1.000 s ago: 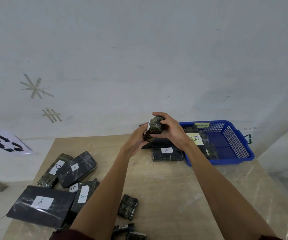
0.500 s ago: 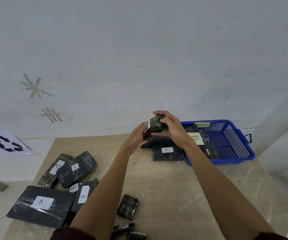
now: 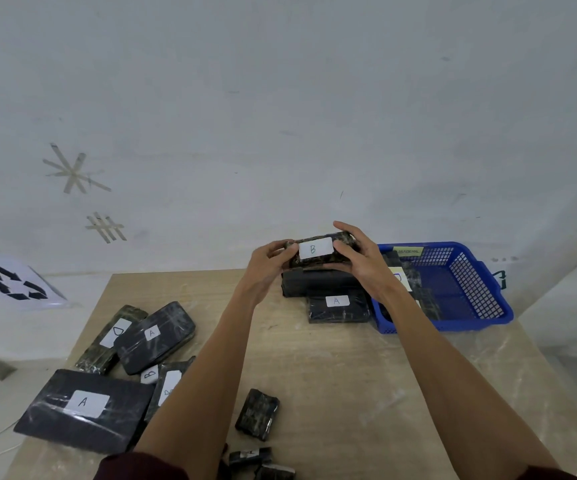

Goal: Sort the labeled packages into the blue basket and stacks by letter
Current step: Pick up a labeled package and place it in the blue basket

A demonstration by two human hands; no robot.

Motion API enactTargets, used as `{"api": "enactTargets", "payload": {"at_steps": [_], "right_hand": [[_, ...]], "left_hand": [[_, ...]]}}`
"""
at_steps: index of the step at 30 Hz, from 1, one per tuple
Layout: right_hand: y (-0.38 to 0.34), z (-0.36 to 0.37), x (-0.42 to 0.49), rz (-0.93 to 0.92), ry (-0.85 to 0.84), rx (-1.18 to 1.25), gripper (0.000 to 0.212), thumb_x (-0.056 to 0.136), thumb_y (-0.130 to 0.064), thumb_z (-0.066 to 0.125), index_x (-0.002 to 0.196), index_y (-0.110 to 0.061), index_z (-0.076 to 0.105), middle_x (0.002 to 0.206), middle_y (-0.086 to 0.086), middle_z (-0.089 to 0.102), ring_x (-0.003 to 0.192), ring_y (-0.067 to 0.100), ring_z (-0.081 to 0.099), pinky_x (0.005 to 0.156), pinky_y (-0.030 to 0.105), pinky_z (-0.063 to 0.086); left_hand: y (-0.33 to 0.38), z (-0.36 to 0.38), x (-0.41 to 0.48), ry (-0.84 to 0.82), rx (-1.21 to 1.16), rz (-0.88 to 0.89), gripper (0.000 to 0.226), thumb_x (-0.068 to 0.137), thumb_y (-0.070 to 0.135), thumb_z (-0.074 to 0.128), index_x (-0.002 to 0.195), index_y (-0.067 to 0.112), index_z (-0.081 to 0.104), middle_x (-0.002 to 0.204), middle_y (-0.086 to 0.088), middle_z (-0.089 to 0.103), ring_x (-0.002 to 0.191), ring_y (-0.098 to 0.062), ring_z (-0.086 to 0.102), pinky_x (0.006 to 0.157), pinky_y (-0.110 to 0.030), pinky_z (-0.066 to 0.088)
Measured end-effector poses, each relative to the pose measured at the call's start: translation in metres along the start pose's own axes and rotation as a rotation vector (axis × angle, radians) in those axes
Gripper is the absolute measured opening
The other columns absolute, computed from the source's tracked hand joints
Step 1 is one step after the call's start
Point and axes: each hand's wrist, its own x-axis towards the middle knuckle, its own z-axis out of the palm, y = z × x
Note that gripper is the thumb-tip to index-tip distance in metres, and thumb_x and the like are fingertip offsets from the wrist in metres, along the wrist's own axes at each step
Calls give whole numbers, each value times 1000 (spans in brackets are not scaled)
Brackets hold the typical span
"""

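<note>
One blue basket point(image 3: 477, 292), three A-labelled packages point(image 3: 84, 405), two plainly B-labelled packages point(image 3: 313, 251), one D-labelled package point(image 3: 115, 336).

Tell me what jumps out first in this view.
The left hand and right hand hold a dark wrapped package labelled B at the far side of the table, over a small stack. Right of it sits the blue basket. At near left lies a loose pile, the large A package foremost.

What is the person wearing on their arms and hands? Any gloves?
No gloves: the left hand and right hand are bare, with no rings or watch showing. Both forearms are bare too. Dark red sleeves peek in at the bottom edge.
</note>
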Motion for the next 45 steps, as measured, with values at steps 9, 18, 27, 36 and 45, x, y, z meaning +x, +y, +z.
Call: {"api": "enactTargets", "payload": {"at_steps": [9, 18, 27, 36, 45], "right_hand": [[16, -22, -5, -13, 33, -393, 36, 99, -32, 63, 134, -31, 58, 132, 4, 52, 121, 23, 59, 86, 41, 61], [20, -99, -13, -58, 22, -1188, 69, 81, -30, 83, 141, -17, 51, 132, 9, 48, 127, 28, 40, 103, 41, 39], [31, -234, 10, -24, -46, -1376, 64, 84, -31, 79, 141, -19, 50, 136, 5, 52, 125, 29, 46, 101, 46, 42], [54, -345, 54, 134, -21, -1636, 61, 91, -28, 72, 143, -14, 43, 142, 12, 44, 128, 36, 47, 102, 49, 41], [86, -372, 108, 164, -189, -1842, 64, 93, -15, 71, 146, -4, 38, 153, 17, 37, 140, 36, 39, 112, 47, 38]], "left_hand": [[-7, 3, 5, 34, 109, 8, 23, 87, 18, 79, 108, 10, 74, 100, -15, 75, 90, -23, 71, 80, -31, 60], [-34, 87, 30, -48, 293, -22, 27, 86, 23, 81, 109, 11, 73, 101, -9, 75, 92, -21, 72, 77, -29, 60], [-85, 202, 76, -12, 393, -83, 27, 96, 23, 69, 117, 6, 68, 105, -14, 73, 93, -22, 70, 83, -34, 61], [-125, 221, 115, 280, 855, -220, 23, 95, 14, 66, 116, 5, 68, 106, -13, 71, 100, -29, 68, 90, -37, 53], [-140, 224, 143, 344, 953, -277, 20, 88, 16, 76, 103, 2, 75, 96, -15, 74, 90, -30, 71, 88, -44, 59]]}}
